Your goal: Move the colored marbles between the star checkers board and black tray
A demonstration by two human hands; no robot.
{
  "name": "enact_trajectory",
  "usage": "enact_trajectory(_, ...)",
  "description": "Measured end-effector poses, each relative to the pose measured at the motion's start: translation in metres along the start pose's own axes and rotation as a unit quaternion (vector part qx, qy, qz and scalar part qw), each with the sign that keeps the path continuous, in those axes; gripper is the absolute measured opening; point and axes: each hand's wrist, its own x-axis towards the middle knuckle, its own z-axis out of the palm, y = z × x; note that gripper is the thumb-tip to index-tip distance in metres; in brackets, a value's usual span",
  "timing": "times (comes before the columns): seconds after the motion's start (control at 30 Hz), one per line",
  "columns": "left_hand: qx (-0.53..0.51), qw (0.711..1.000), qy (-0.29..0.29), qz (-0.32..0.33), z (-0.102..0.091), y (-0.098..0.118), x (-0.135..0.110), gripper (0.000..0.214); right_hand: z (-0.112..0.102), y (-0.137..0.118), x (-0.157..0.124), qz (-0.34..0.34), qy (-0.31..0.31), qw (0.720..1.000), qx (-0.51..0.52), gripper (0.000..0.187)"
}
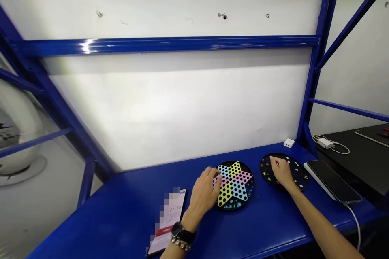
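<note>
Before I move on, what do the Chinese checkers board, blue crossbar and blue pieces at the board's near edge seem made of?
Chinese checkers board: probably plastic; pastel, matte-looking face with regular round holes.
Blue crossbar: likely painted metal; glossy, with bright glare.
Blue pieces: glass or clear plastic; shiny and translucent-looking, which fits either.

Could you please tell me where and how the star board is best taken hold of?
Probably by the rim, from the right: the left hand covers part of the left edge, while the right edge is free, with a gap before the other tray. The star board lies flat; blue pieces sit around the star, so keep it level.
</note>
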Motion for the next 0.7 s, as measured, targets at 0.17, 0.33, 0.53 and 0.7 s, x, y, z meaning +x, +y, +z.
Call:
enact_trajectory(0.17,0.056,0.993,-0.041,-0.091,0.015,-0.037,-0.035,0.022,-0.015,0.023,0.004,-0.056,-0.021,0.936,-0.346,0.031)
enact_trajectory(0.33,0.105,0.989,-0.055,-0.086,0.02,-0.02,-0.042,0.029,0.005,0.011,-0.009,-0.109,-0.004,0.931,-0.35,0.028)
enact_trajectory(0.53,0.189,0.975,-0.076,-0.091,0.022,-0.004,-0.038,0.035,0.01,0.009,-0.015,-0.119,-0.023,0.945,-0.303,0.026)
enact_trajectory(0.7,0.181,0.975,-0.088,-0.093,0.034,-0.003,-0.03,0.038,0.013,-0.006,-0.024,-0.144,-0.005,0.944,-0.296,0.024)
